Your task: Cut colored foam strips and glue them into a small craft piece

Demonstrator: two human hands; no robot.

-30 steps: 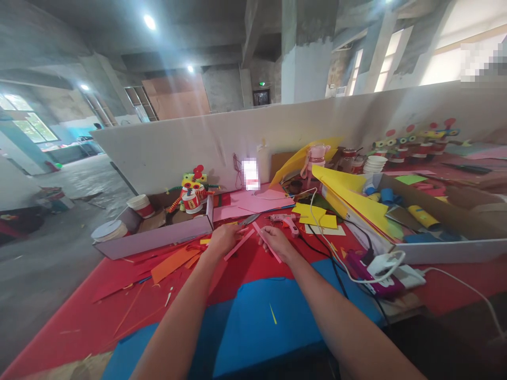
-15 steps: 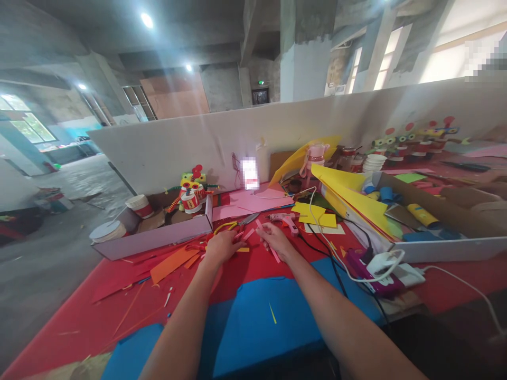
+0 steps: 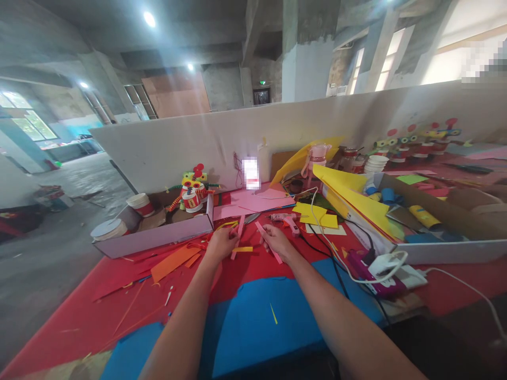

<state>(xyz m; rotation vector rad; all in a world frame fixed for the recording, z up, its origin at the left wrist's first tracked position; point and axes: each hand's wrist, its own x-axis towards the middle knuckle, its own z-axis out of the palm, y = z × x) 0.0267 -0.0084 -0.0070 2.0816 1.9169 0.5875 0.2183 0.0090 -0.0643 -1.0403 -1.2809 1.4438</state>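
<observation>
My left hand (image 3: 224,244) is closed on a pink paper strip (image 3: 241,226), held roughly upright. In my right hand (image 3: 276,241) is a second pink paper strip (image 3: 259,226), slanting down to the right past the fingers. The two strips are apart. A yellow paper strip (image 3: 244,249) lies on the red tabletop between the hands. Just beyond my left hand are scissors (image 3: 227,225) with yellow handles, partly hidden by it. A pink glue gun (image 3: 290,224) lies beyond my right hand.
A shallow box (image 3: 158,232) with a paper-cup robot (image 3: 193,196) stands at left. A larger box (image 3: 447,250) of coloured paper and tubes stands at right. Cables run from a purple power strip (image 3: 368,274). Blue sheets (image 3: 269,327) lie at the near edge. A white partition (image 3: 178,142) closes the back.
My left hand has drawn slightly back, and its pink strip has turned from slanted to nearly upright, uncovering more of the yellow strip. My right hand has barely moved.
</observation>
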